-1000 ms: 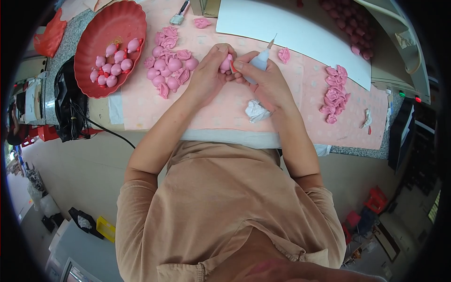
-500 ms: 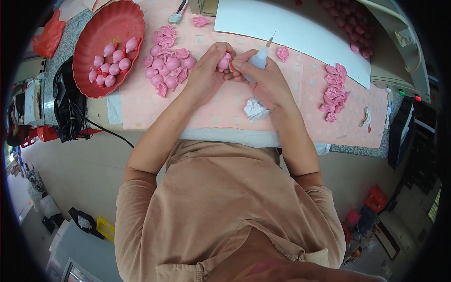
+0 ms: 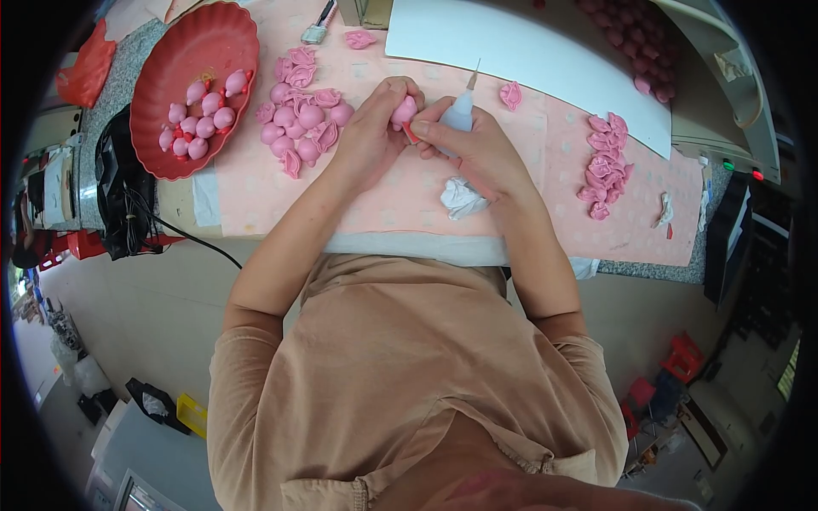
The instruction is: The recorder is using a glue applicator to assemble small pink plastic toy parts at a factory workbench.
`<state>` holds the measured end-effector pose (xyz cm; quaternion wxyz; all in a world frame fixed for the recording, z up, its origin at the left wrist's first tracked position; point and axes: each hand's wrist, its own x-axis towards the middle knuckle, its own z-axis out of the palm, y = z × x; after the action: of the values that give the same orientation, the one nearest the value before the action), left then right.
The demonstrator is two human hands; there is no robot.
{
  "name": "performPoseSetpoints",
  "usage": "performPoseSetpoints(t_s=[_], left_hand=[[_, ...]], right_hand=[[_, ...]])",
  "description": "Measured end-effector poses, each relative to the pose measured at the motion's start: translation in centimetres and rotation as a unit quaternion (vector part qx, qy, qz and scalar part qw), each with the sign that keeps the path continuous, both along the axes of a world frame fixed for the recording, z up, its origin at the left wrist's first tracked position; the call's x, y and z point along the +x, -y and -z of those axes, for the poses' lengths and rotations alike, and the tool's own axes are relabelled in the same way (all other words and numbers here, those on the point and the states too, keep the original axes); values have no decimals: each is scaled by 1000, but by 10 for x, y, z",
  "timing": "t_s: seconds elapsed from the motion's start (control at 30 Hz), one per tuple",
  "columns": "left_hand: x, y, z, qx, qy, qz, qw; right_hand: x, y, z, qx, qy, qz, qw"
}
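Note:
My left hand (image 3: pixel 371 136) is closed round a small pink ball-shaped figure (image 3: pixel 405 111), held above the pink table cover. In my right hand (image 3: pixel 481 149) lies a translucent squeeze bottle (image 3: pixel 459 113), its thin needle tip pointing up and away from the figure. The thumb and fingers of that same hand pinch a small red piece (image 3: pixel 410 133) against or very near the figure's lower right side. Whether they touch I cannot tell. Left of my hands sits a cluster of pink balls (image 3: pixel 312 117) and pink petal-shaped pieces (image 3: pixel 327 134). A crumpled white tissue (image 3: pixel 463 198) lies beside my right wrist.
A scalloped red bowl (image 3: pixel 153 85) at the left holds several pink balls with red bits. More pink folded pieces (image 3: pixel 607 157) lie in a row at right. Behind stand a white board (image 3: pixel 528 60) and a small brush (image 3: pixel 315 32). A black cable (image 3: pixel 192 234) hangs off the left edge.
My right hand has shifted slightly left and down, with the bottle tip moving left. The red piece now sits lower along the pink figure, and more of the figure shows.

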<state>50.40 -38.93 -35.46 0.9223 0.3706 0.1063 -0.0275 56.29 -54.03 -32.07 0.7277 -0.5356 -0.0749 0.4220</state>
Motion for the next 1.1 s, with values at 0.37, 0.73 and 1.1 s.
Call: performPoseSetpoints(t_s=[0.37, 0.73, 1.1], left_hand=[[0, -3, 4, -9, 15, 17, 1000], [0, -1, 2, 3, 8, 14, 1000], [0, -2, 3, 10, 3, 5, 1000]], right_hand=[[1, -3, 0, 6, -6, 36, 999], [2, -2, -3, -3, 4, 35, 999], [0, -1, 0, -8, 6, 15, 1000]])
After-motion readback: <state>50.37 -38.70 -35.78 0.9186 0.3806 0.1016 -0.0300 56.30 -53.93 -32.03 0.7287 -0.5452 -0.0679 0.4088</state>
